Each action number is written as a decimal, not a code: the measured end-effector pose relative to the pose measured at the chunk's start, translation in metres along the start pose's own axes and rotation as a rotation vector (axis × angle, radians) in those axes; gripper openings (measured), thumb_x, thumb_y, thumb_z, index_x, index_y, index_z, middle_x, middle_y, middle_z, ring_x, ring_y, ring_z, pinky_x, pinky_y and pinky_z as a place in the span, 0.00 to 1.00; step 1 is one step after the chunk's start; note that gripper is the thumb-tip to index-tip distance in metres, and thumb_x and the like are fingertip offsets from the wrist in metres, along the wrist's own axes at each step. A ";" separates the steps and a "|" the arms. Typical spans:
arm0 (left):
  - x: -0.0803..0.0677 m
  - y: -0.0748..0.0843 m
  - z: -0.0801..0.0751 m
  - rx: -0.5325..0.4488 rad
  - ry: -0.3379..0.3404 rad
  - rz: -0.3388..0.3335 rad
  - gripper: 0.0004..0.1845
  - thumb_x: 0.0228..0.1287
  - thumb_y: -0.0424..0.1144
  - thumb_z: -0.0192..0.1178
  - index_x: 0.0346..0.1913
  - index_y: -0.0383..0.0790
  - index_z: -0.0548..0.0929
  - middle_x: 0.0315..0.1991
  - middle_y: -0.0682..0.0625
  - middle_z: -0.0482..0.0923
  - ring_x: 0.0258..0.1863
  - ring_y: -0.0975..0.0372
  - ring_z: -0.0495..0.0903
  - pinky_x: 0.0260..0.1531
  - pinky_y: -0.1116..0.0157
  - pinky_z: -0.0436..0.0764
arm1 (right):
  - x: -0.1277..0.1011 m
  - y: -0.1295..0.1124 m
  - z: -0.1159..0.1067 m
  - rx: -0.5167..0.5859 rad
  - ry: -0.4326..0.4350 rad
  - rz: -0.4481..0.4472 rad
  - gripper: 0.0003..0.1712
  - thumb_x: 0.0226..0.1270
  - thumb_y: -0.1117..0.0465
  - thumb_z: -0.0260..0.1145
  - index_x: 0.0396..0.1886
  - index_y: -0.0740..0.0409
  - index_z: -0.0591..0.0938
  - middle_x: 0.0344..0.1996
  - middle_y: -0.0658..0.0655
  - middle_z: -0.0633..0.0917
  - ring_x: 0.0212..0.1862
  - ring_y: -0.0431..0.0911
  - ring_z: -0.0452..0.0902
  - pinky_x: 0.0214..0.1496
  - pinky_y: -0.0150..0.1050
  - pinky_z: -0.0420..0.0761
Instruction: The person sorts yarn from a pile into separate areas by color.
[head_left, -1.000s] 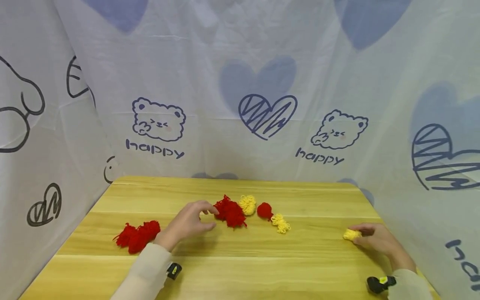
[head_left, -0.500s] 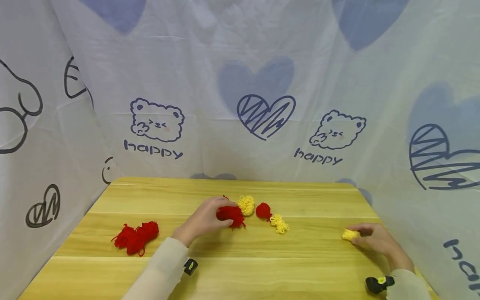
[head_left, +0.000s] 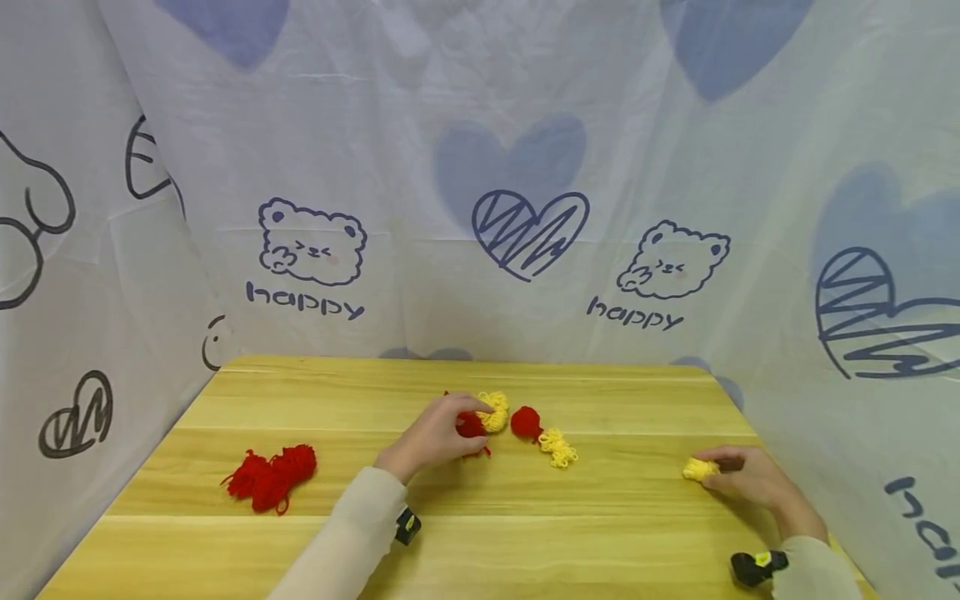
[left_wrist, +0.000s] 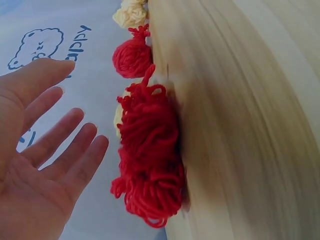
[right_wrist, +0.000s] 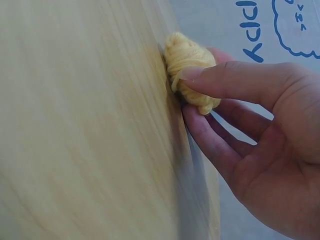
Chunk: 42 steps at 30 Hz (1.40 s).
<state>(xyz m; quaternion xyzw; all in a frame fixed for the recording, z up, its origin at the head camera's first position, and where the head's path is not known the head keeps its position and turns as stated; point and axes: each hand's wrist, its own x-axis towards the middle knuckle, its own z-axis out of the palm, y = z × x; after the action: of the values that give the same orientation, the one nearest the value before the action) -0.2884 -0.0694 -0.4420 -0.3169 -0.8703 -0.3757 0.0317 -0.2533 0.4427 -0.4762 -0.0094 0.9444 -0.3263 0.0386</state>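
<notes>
My left hand [head_left: 444,428] hovers over a loose red yarn bundle [head_left: 472,426] at the middle of the wooden table [head_left: 525,533]. In the left wrist view the left hand [left_wrist: 55,145] has straight, spread fingers, its palm facing the red yarn bundle [left_wrist: 150,160] with a small gap between. Beside the bundle lie a yellow yarn tuft [head_left: 495,410], a round red yarn ball [head_left: 527,422] and a small yellow yarn piece [head_left: 559,447]. At the table's right my right hand [head_left: 738,475] pinches a small yellow yarn ball [right_wrist: 189,67] between thumb and fingers against the table.
A second red yarn pile [head_left: 270,475] lies at the left of the table. White cloth walls printed with bears and hearts [head_left: 525,233] close in the table on the left, back and right. Black wrist devices [head_left: 753,567] show near the front edge.
My left hand has moved right across the table and now covers most of the red yarn bundle. The right hand and its yellow ball have stayed put.
</notes>
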 end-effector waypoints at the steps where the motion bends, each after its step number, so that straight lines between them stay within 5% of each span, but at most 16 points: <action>1: 0.001 0.001 0.001 -0.003 -0.005 0.002 0.22 0.63 0.35 0.73 0.59 0.36 0.85 0.57 0.42 0.85 0.54 0.49 0.83 0.58 0.50 0.83 | 0.000 0.000 0.000 0.000 -0.002 -0.002 0.26 0.61 0.59 0.78 0.57 0.67 0.85 0.56 0.70 0.86 0.54 0.48 0.82 0.47 0.28 0.77; 22: 0.032 0.003 0.020 -0.029 -0.077 -0.029 0.22 0.64 0.34 0.70 0.61 0.38 0.84 0.62 0.43 0.82 0.65 0.43 0.78 0.66 0.45 0.77 | 0.002 0.000 0.000 -0.005 0.000 0.028 0.26 0.58 0.58 0.80 0.55 0.64 0.87 0.53 0.66 0.88 0.51 0.44 0.82 0.51 0.35 0.80; 34: 0.049 0.000 0.036 0.017 -0.117 -0.058 0.21 0.64 0.37 0.72 0.60 0.40 0.86 0.61 0.45 0.83 0.57 0.49 0.80 0.61 0.52 0.81 | 0.001 0.001 -0.001 -0.015 -0.005 0.035 0.26 0.59 0.57 0.79 0.56 0.64 0.87 0.55 0.68 0.86 0.55 0.51 0.82 0.54 0.41 0.81; 42: 0.055 -0.004 0.047 0.005 -0.121 -0.076 0.23 0.64 0.38 0.72 0.61 0.40 0.85 0.63 0.43 0.80 0.59 0.48 0.78 0.63 0.50 0.79 | 0.001 0.001 -0.001 0.012 -0.017 -0.014 0.26 0.61 0.61 0.77 0.57 0.67 0.85 0.56 0.69 0.86 0.54 0.48 0.82 0.48 0.26 0.77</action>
<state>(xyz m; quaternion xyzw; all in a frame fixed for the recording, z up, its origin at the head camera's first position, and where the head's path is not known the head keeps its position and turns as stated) -0.3259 -0.0106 -0.4614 -0.3056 -0.8831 -0.3544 -0.0346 -0.2539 0.4438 -0.4763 -0.0184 0.9420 -0.3323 0.0444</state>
